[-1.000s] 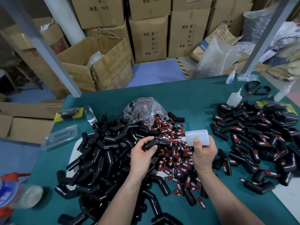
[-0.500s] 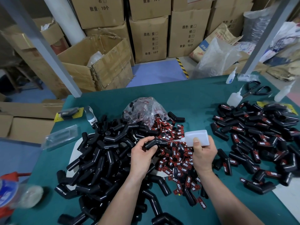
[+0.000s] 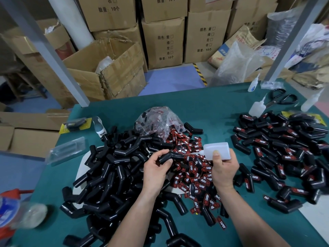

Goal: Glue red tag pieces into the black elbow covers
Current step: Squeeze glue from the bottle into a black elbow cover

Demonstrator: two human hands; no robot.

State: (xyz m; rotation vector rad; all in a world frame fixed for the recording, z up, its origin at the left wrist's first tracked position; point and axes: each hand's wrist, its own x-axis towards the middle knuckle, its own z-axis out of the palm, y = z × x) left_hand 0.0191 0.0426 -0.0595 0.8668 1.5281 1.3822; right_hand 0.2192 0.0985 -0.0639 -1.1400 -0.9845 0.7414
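Gluing: left hand (image 3: 156, 173) grasps one elbow cover (image 3: 166, 156); right hand (image 3: 224, 171) grasps glue bottle (image 3: 216, 150), nozzle at cover. Done: tagged pile (image 3: 284, 157), 3 o'clock. Remaining: untagged pile (image 3: 110, 175), 9 o'clock, roughly half.

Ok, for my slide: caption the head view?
Left hand holds a black elbow cover; right hand points a glue bottle's nozzle at it.

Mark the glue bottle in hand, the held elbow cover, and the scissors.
glue bottle (image 3: 218, 147), head view, flat side of body.
held elbow cover (image 3: 165, 157), head view, body between fingers.
scissors (image 3: 279, 101), head view, handle near pivot.
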